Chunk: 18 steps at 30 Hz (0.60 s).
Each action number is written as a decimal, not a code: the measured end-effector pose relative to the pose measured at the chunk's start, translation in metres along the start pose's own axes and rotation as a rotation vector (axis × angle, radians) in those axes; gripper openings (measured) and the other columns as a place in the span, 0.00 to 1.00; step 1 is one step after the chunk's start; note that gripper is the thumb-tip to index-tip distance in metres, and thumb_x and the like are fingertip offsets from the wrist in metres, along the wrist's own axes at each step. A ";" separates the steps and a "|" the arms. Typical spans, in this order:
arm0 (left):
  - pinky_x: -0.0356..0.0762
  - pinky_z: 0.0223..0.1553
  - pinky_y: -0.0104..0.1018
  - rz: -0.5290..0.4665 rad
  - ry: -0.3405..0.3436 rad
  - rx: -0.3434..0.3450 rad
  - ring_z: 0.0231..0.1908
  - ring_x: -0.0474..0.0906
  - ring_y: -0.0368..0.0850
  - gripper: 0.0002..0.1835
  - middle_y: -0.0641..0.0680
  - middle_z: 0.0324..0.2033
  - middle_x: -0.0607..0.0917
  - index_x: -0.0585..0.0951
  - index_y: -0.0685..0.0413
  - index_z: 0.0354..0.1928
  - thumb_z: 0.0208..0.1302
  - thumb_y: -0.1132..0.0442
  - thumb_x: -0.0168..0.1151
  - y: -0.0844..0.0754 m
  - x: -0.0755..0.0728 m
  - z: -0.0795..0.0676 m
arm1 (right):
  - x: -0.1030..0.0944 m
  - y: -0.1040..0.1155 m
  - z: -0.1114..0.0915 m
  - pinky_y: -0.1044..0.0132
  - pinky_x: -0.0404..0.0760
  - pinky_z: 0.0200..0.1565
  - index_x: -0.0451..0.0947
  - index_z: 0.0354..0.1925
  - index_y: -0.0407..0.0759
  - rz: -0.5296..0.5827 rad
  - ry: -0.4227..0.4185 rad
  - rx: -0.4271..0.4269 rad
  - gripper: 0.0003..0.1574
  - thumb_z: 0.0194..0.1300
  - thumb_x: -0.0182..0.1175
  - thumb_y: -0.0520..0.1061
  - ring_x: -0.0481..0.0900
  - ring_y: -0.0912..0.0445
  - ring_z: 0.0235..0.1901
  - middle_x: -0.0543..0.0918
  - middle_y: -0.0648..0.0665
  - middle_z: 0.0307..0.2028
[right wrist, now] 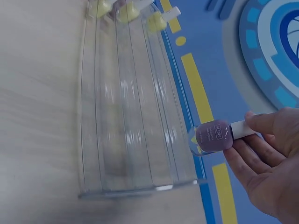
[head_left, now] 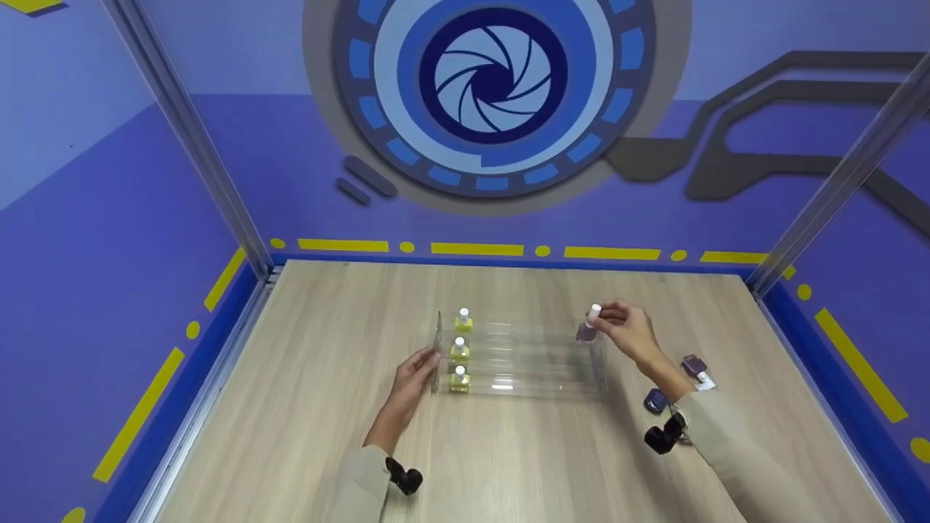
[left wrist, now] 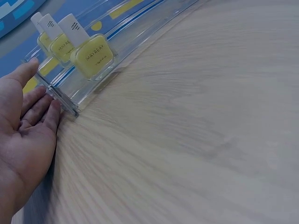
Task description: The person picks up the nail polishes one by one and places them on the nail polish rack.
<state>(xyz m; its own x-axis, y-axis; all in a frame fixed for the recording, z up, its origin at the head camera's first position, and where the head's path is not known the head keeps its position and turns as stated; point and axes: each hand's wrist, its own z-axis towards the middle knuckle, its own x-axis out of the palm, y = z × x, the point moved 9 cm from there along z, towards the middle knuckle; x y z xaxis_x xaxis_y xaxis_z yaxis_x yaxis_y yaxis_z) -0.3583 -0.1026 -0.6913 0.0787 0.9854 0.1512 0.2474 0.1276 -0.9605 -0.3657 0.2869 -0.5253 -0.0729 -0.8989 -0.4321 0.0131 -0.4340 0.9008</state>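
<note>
A clear tiered rack [head_left: 523, 367] stands on the table with three yellow nail polish bottles in a row at its left end; the front one [left wrist: 93, 57] shows its label and white cap. My left hand [head_left: 415, 375] holds the rack's left side panel [left wrist: 58, 95], thumb near its upper edge and fingers against the outside. By its white cap, my right hand [head_left: 626, 330] pinches a mauve nail polish bottle [right wrist: 213, 136] between thumb and fingers. That bottle is tilted, over the back right end of the rack in the head view.
Right of the rack, a dark purple bottle [head_left: 694, 364] lies with a white cap near it. A dark blue bottle [head_left: 656, 401] lies closer to me, partly behind the right wrist's black camera [head_left: 665, 434]. Printed panels [head_left: 610, 218] border the wooden table [head_left: 349, 298].
</note>
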 end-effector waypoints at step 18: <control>0.64 0.78 0.44 0.004 0.013 0.004 0.76 0.63 0.56 0.31 0.60 0.73 0.70 0.68 0.57 0.74 0.76 0.50 0.59 -0.001 -0.001 0.000 | 0.051 0.018 0.012 0.80 0.81 0.40 0.79 0.50 0.28 0.082 -0.002 -0.006 0.16 0.66 0.67 0.35 0.83 0.63 0.38 0.87 0.33 0.45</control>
<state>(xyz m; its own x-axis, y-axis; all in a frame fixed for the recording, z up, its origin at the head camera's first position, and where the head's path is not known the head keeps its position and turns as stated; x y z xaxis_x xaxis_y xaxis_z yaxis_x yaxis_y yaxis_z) -0.3583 -0.1032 -0.6906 0.0921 0.9843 0.1508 0.2435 0.1246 -0.9619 -0.3813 0.2339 -0.5311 -0.0730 -0.9315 -0.3564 0.0252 -0.3589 0.9330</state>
